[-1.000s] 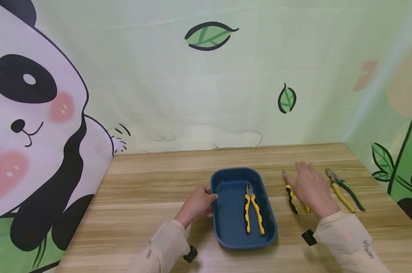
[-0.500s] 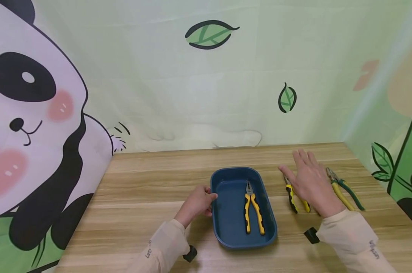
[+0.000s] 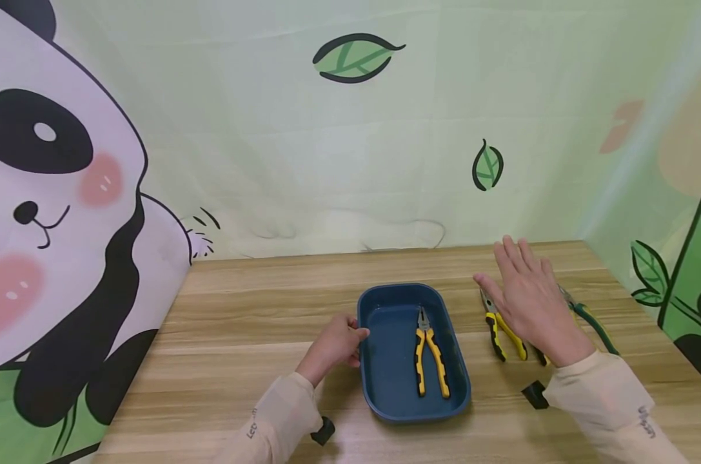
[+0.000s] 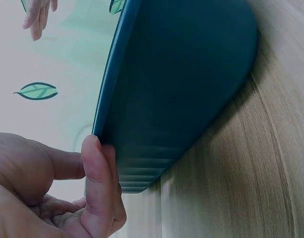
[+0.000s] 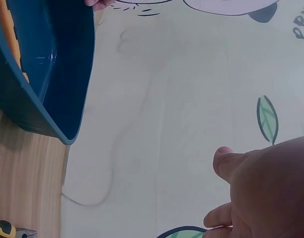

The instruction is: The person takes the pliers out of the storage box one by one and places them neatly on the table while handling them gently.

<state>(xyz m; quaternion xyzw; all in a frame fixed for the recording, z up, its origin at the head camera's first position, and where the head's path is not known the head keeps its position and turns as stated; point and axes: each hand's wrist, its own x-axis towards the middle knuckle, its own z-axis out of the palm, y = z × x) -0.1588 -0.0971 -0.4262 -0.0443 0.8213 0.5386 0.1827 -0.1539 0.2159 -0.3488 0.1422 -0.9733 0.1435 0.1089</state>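
My left hand (image 3: pixel 335 341) pinches the left rim of a blue tray (image 3: pixel 387 380), thumb inside and curled fingers outside. The left wrist view shows the fingertips (image 4: pixel 94 153) against the tray's outer wall. Yellow-and-black pliers (image 3: pixel 424 327) lie in the tray's right half. My right hand (image 3: pixel 530 303), fingers extended and holding nothing, is over the tools on the right. Beside its thumb lie yellow-and-black long-nose pliers (image 3: pixel 494 335). Under the palm shows a dark handle end (image 3: pixel 540 356); the rest is hidden. Green-handled pliers (image 3: pixel 595 325) are partly covered by the hand.
The wooden table (image 3: pixel 240 361) meets a pale printed cloth backdrop (image 3: pixel 257 129) at its back edge. A printed panda stands at the left, and another cloth side borders the right. Black wrist cameras (image 3: pixel 534 394) sit under both sleeves.
My right hand has moved away from the long-nose pliers, up and slightly right, its fingers spreading straight. More of those pliers shows now, less of the green-handled pair. The left hand and tray stay put.
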